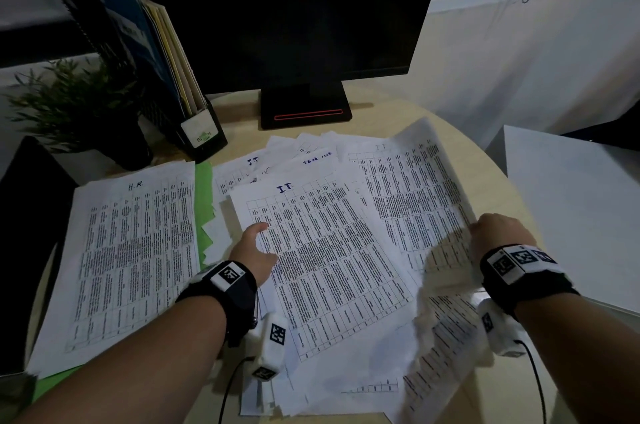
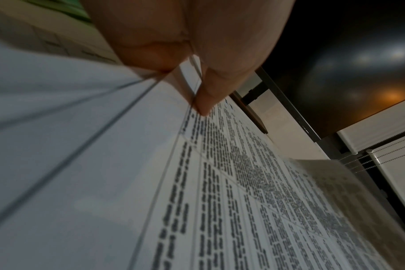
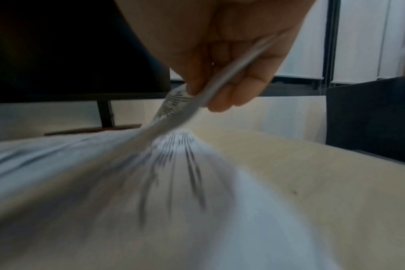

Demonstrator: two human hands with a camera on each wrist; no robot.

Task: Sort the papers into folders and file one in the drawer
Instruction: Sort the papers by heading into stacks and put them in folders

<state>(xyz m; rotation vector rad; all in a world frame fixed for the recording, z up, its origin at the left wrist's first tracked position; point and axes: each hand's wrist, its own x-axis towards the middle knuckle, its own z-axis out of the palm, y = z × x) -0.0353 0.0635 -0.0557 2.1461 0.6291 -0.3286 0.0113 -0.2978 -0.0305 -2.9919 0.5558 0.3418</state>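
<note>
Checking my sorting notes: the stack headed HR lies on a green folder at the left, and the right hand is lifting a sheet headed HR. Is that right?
Not quite. The head view shows the sheet lifted by the right hand is headed IT, not HR. The HR stack does lie on the green folder at the left.

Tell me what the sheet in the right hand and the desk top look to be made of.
Sheet: thin matte printer paper; it bows and lifts where the right hand pinches it. Desk top: pale, smooth, faint grain, probably wood-look laminate, though that is uncertain.
</note>
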